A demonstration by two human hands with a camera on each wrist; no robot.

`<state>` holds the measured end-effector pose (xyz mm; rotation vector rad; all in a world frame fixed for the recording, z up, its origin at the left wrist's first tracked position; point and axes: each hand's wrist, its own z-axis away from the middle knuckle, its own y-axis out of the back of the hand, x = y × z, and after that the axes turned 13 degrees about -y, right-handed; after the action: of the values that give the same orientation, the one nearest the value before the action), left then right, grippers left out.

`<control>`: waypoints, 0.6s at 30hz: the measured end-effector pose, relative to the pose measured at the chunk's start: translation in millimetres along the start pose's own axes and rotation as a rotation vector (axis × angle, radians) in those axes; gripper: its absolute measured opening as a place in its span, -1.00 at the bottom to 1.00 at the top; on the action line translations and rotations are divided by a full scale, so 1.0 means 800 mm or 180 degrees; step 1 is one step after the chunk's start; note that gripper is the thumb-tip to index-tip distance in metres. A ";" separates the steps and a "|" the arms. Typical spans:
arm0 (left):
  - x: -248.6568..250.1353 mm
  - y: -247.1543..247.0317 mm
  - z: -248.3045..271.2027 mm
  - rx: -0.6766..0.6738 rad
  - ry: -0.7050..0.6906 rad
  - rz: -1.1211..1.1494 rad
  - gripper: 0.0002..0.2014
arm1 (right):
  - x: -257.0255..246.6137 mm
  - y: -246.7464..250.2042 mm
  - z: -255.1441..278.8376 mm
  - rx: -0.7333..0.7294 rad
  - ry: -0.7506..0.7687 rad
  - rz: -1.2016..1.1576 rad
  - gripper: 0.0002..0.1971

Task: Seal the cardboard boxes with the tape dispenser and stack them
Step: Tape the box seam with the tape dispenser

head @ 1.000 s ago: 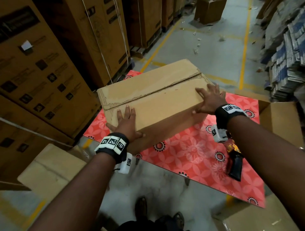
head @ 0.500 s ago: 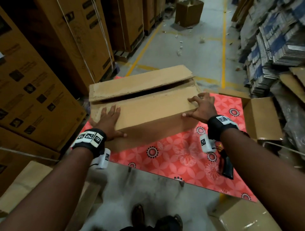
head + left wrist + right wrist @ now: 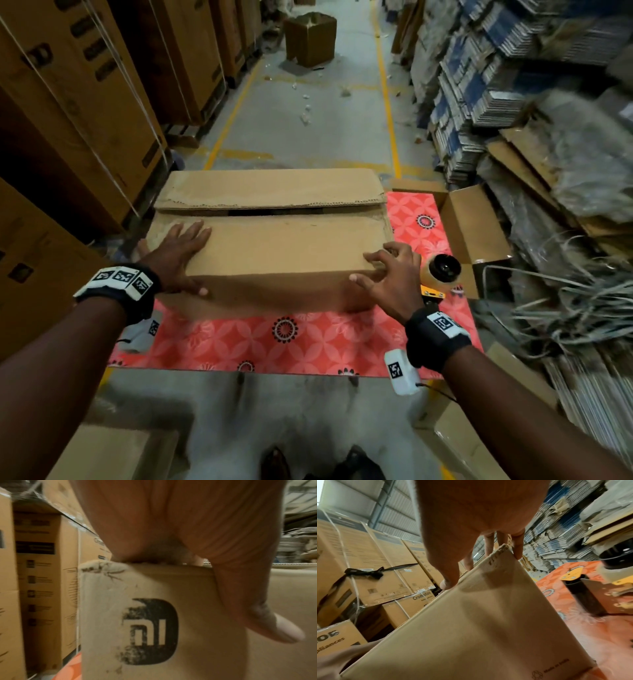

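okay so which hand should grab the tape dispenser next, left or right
Right, probably. The tape dispenser stands on the red mat just beyond the right hand, at the box's right end. The left hand lies flat on the far left end and could hold the flap down.

Cardboard box (image 3: 274, 246) turned square on the mat, tape dispenser (image 3: 440, 274) uncovered beside right hand (image 3: 390, 281).
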<state>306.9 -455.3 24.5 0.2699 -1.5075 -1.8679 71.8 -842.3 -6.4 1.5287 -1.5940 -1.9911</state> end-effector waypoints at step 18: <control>0.257 -0.034 -0.120 -0.0054 -0.0375 -0.0369 -0.06 | 0.051 0.027 -0.004 -0.0402 -0.0214 -0.0638 -0.41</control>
<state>201.1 -658.1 25.4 0.2479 -1.5832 -2.0181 46.1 -880.7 -13.0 1.6455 -1.3547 -2.2229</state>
